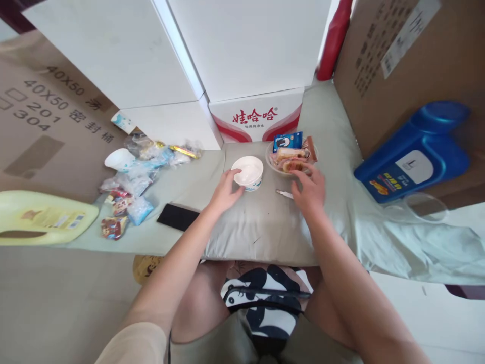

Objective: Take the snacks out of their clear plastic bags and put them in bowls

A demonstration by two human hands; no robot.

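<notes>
My left hand (226, 191) rests against the near left side of a small white bowl (248, 173) on the pale cloth, fingers curved around its wall. My right hand (310, 189) lies over the near edge of a clear dish of wrapped snacks (290, 157), fingers bent down onto a packet; what they grip is hidden. A thin white stick-like item (284, 193) lies on the cloth just left of my right hand. A blue packet (288, 141) sits at the back of the dish.
A black phone (177, 217) lies left of my forearm. Several snack packets (131, 197) and a white cup (119, 160) are at the left. White cartons (253, 114) stand behind, a blue jug (417, 154) and a clear container (417, 208) at the right, a yellow jug (41, 220) far left.
</notes>
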